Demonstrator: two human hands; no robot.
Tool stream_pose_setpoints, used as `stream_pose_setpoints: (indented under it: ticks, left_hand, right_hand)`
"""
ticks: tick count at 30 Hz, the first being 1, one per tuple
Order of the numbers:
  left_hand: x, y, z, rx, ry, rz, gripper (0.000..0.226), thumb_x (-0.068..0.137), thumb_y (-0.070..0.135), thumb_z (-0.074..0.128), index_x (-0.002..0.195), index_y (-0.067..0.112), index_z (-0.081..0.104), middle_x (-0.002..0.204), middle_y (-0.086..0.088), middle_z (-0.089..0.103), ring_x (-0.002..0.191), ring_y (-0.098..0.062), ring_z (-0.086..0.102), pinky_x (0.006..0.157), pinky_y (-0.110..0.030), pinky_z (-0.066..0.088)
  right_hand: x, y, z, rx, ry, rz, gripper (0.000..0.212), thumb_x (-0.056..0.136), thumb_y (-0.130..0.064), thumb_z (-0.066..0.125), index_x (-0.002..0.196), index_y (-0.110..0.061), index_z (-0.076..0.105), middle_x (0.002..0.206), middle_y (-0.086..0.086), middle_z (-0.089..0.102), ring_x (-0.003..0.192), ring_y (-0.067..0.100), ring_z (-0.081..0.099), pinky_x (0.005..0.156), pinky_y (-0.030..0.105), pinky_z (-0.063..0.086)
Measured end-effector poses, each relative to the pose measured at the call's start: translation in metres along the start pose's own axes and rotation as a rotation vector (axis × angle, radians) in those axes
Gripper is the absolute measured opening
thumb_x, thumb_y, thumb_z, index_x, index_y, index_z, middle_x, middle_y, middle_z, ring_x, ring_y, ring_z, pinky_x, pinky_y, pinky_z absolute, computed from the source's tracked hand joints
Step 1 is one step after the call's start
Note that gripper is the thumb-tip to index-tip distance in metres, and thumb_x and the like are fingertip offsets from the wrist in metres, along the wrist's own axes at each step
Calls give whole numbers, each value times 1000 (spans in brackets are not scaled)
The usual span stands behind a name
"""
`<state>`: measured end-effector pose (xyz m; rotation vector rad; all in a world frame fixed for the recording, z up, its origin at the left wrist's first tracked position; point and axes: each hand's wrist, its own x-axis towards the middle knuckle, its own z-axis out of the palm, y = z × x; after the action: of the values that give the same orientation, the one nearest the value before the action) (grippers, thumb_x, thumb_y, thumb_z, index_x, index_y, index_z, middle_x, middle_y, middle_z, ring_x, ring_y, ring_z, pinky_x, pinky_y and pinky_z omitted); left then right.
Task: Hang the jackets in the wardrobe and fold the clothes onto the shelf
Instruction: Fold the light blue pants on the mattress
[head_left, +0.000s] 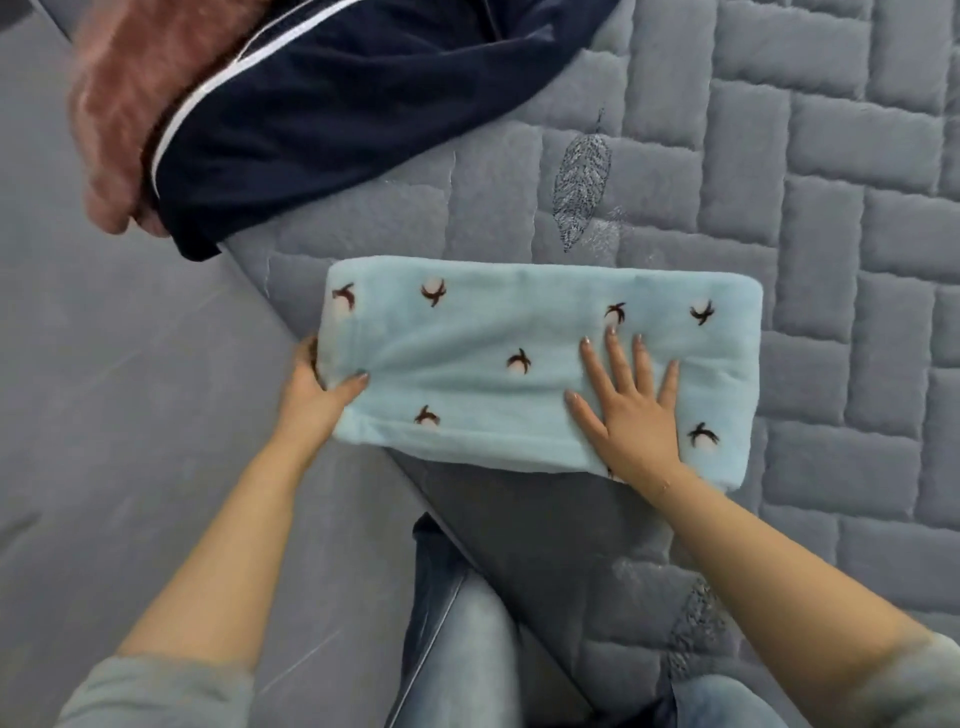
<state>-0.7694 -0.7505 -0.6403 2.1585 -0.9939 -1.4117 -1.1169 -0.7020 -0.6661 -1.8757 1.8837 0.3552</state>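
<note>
So the folded light-blue fleece (524, 364) with the little dark bird prints sits at the near corner of the grey quilted mattress (779, 156). Right hand (631, 410) lies flat on top of its right half, fingers spread wide and straight. Left hand (319, 382) grips the left end, thumb on top and fingers curled round the edge. Further off to the left there's a navy jacket (337, 114) with white piping, touching a pink fuzzy garment (130, 114) at the mattress edge.
</note>
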Motion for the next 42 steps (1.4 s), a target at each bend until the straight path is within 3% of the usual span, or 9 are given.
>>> stream_pose_setpoints:
  ticks: [4, 7, 11, 15, 22, 24, 31, 35, 42]
  left_hand:
    - [-48, 28, 44, 644, 329, 390, 86, 79, 7, 69, 153, 15, 26, 151, -18, 31, 137, -38, 31, 112, -55, 27]
    - [-83, 44, 94, 731, 132, 616, 85, 82, 17, 71, 154, 20, 27, 161, -15, 18, 148, -33, 16, 118, -58, 15]
    - [-85, 36, 153, 993, -85, 705, 69, 98, 48, 49, 156, 30, 17, 165, -9, -1, 152, -29, -3, 118, -59, -2]
    - [-31, 4, 148, 1146, -116, 710, 68, 94, 67, 17, 156, 38, 13, 164, 4, -8, 152, -20, -9, 115, -58, -17]
    - [-12, 3, 129, 1061, 8, 667, 58, 99, 52, 23, 155, 37, 18, 166, 3, 4, 153, -21, 1, 115, -62, 0]
    - [-5, 3, 99, 1030, 152, 535, 57, 101, 49, 23, 156, 36, 16, 166, 0, 2, 152, -23, 2, 117, -62, 11]
    - [-39, 32, 107, 1056, 264, 406, 66, 94, 29, 50, 155, 20, 25, 165, -9, 4, 152, -26, -2, 113, -65, -12]
    - [-72, 36, 176, 949, 23, 735, 57, 102, 34, 42, 156, 26, 24, 166, -5, 7, 153, -22, 4, 120, -49, -7]
    - [-69, 15, 211, 912, -106, 696, 51, 106, 35, 28, 155, 34, 13, 165, 4, -3, 151, -13, -7, 118, -37, -17]
  right_hand:
    - [-11, 12, -23, 224, -73, -48, 60, 102, -51, 34, 157, -32, 17, 165, -6, -1, 153, 21, -7, 122, 46, -8]
    - [-34, 27, -36, 279, 141, -7, 48, 101, -36, 47, 147, -19, 44, 162, 5, 24, 151, 27, 15, 123, 45, 6]
    - [-69, 63, -30, 292, 76, 290, 73, 97, -52, 37, 157, -26, 5, 166, 3, -6, 152, 23, -4, 123, 47, -1]
    - [-69, 96, -6, 296, -67, 298, 75, 95, -58, 29, 156, -30, -6, 163, -3, -18, 152, 24, -5, 122, 51, 9]
    - [-54, 111, 18, 551, 14, 231, 73, 93, -61, 31, 154, -39, -3, 155, -20, -26, 150, 16, -4, 120, 37, 5]
    - [-55, 118, 18, 632, 47, 191, 74, 92, -60, 36, 155, -38, 6, 158, -20, -20, 148, 10, 1, 118, 36, 7]
    - [-65, 122, -4, 1204, 184, 387, 96, 66, -44, 87, 143, -38, 30, 150, -11, 28, 133, 5, 41, 104, 26, 43]
    - [-45, 138, -19, 1665, -52, 414, 57, 91, -53, 61, 138, -22, 53, 133, 5, 63, 116, 23, 64, 93, 46, 55]
    - [-35, 148, -24, 2053, -165, 514, 58, 103, -56, 24, 125, -25, 69, 132, 5, 64, 119, 26, 63, 94, 44, 48]
